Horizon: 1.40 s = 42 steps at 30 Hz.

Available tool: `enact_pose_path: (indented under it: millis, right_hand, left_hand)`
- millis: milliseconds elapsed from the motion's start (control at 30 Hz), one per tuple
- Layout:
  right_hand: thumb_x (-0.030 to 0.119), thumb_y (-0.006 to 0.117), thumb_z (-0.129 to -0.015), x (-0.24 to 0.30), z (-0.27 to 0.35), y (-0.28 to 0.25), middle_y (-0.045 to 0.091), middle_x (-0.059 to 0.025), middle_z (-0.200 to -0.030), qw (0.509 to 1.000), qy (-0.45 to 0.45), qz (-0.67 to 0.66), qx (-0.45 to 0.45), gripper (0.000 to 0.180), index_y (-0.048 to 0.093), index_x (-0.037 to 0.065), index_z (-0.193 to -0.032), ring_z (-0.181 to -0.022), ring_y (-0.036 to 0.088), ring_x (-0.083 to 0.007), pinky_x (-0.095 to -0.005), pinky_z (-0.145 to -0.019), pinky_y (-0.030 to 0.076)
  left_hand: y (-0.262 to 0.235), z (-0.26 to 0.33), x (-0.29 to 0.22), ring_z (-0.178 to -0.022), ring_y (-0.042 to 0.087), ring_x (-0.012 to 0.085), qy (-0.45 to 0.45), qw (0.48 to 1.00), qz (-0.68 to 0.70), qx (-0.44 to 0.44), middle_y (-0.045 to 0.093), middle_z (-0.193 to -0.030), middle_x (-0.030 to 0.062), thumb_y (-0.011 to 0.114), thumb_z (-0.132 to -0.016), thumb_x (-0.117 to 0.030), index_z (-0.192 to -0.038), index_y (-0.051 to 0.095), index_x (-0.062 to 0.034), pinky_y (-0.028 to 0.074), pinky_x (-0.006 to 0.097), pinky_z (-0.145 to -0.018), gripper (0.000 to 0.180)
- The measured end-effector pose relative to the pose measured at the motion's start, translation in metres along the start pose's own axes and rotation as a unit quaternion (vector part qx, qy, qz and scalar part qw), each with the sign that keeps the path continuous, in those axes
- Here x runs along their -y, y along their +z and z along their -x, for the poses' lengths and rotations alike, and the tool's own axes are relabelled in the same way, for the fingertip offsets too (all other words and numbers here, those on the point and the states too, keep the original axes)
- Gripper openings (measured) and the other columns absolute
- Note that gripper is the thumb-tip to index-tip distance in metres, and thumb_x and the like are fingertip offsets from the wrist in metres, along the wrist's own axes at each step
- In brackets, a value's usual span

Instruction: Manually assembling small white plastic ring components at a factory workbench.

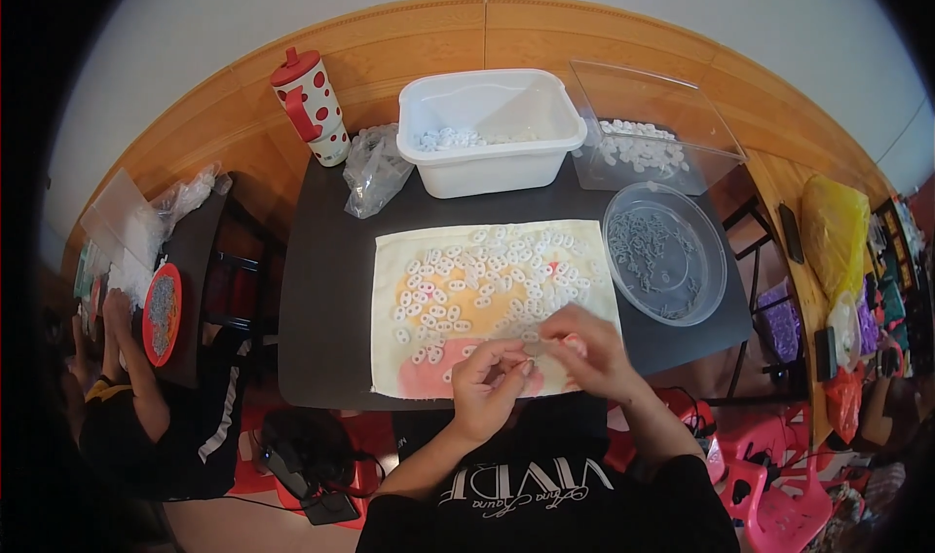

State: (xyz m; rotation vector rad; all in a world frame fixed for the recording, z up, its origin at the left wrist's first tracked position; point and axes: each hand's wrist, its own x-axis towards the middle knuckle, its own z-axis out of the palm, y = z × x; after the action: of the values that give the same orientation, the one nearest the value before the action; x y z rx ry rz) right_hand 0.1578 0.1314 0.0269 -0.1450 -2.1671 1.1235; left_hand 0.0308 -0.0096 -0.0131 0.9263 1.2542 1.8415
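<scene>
Over the near edge of a pale yellow cloth, my left hand is closed in a pinch. Its fingertips hold something small and pale that I cannot make out. Close beside it, my right hand is slightly blurred, its fingers curled in toward the left fingertips; what they grip is hidden. Many small white oval pieces with two holes lie scattered over the cloth beyond both hands. To the right of the cloth, a round clear tray holds small grey metal parts.
A white tub with white pieces inside stands at the back, beside a crumpled plastic bag and a spotted tumbler. A clear box of white pieces sits back right. Another person works at a table on the left.
</scene>
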Motion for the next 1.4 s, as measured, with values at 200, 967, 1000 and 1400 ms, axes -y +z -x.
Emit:
enact_pose_path:
  millis: [200,967,1000,1400]
  right_hand:
    - [-0.009,0.065,-0.082,-0.01,0.015,-0.03,0.065,-0.0137,-0.087,0.976,0.085,0.19,-0.071,0.011,0.066,-0.002,-0.091,-0.077,0.064,-0.0282,-0.0326,-0.068,0.05]
    - [-0.01,0.072,-0.082,-0.005,0.026,0.004,0.069,-0.0078,-0.089,0.974,0.184,-0.093,-0.095,0.017,0.072,-0.001,-0.096,-0.079,0.062,-0.0107,-0.0238,-0.067,0.046]
    - [-0.01,0.071,-0.082,-0.004,0.025,0.007,0.069,-0.0086,-0.089,0.977,0.176,-0.082,-0.09,0.017,0.072,-0.002,-0.097,-0.078,0.062,-0.0114,-0.0243,-0.067,0.047]
    - [-0.01,0.069,-0.086,-0.014,0.031,0.014,0.068,-0.0109,-0.088,0.986,0.136,-0.059,-0.076,0.015,0.071,-0.004,-0.1,-0.078,0.064,-0.0155,-0.0257,-0.067,0.05]
  left_hand:
    - [-0.002,-0.012,-0.008,-0.073,0.064,0.0165,0.092,0.962,-0.256,0.033,0.069,-0.089,0.0092,0.066,-0.083,0.011,-0.107,0.067,0.0001,0.051,0.027,-0.065,0.026]
    - [0.0,-0.014,-0.007,-0.077,0.059,0.0299,0.17,0.913,-0.366,0.059,0.069,-0.085,0.0115,0.065,-0.078,0.007,-0.127,0.061,0.0011,0.049,0.039,-0.069,0.05]
    - [0.0,-0.014,-0.006,-0.077,0.059,0.0294,0.168,0.914,-0.366,0.056,0.069,-0.085,0.0113,0.065,-0.078,0.008,-0.127,0.061,0.0012,0.049,0.039,-0.068,0.05]
    - [-0.006,-0.015,-0.004,-0.078,0.062,0.0235,0.143,0.946,-0.287,0.051,0.072,-0.088,0.0087,0.069,-0.079,0.006,-0.125,0.063,0.0003,0.051,0.032,-0.064,0.047]
